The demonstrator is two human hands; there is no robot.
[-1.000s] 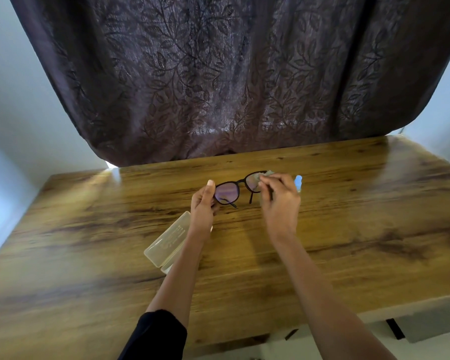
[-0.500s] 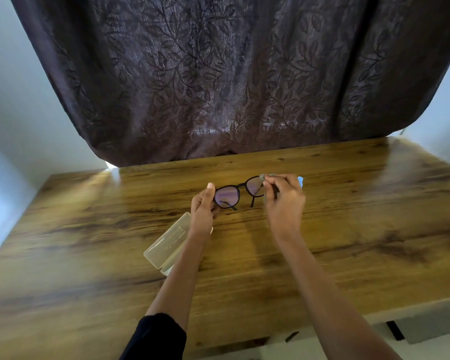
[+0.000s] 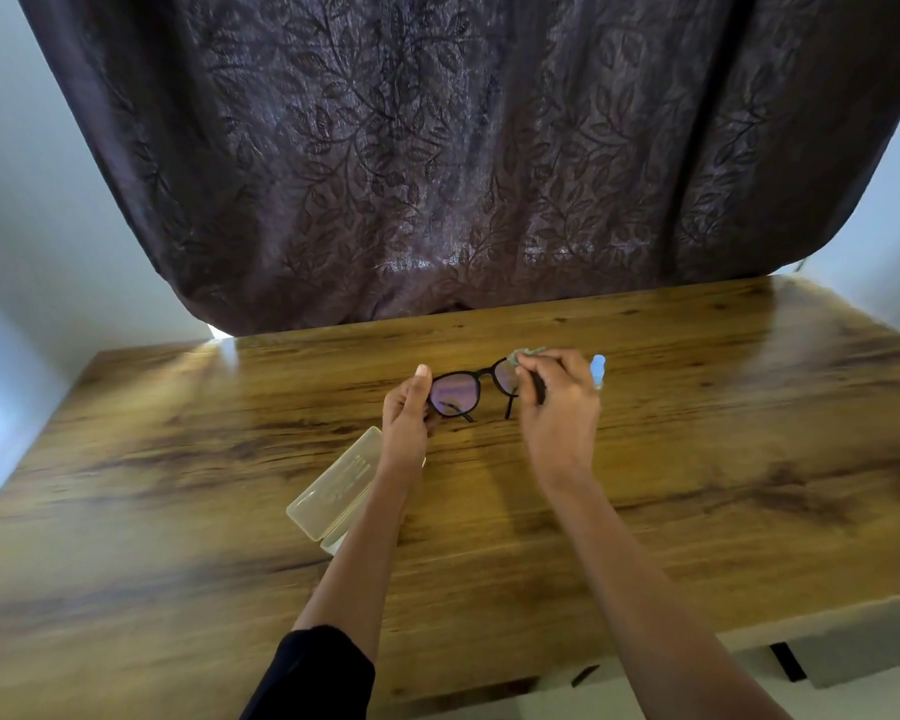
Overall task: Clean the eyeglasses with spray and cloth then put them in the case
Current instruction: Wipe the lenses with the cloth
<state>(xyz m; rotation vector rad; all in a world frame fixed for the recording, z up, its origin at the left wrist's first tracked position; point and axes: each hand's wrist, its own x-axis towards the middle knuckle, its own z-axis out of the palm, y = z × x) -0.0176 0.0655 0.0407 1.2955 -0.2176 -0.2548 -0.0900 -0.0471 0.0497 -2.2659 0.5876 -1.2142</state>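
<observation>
Currently, item by item:

1. Eyeglasses (image 3: 476, 389): held above the table (image 3: 697, 459), lenses facing you, temples hanging down. Compared with a second ago they sit much the same, tilted slightly.
2. Left hand (image 3: 405, 413): your fingers are closed on the left rim, steadying the frame as before.
3. Right hand (image 3: 559, 402): pinching the cloth (image 3: 526, 353) against the right lens; over the last second it has shifted along that lens, so wiping is under way, probably mid-task.
4. Left lens: shows a purple sheen; whether it is clean, you cannot tell.
5. Case (image 3: 336, 483): pale, on the table just beneath your left wrist, well placed for the final step. Open or closed is unclear.
6. Spray bottle (image 3: 598, 367): only its pale blue top shows behind your right hand.
7. Curtain (image 3: 437, 158): dark, behind the table, no obstruction.
8. Obstacles: none seen; your left forearm overlaps the case.
</observation>
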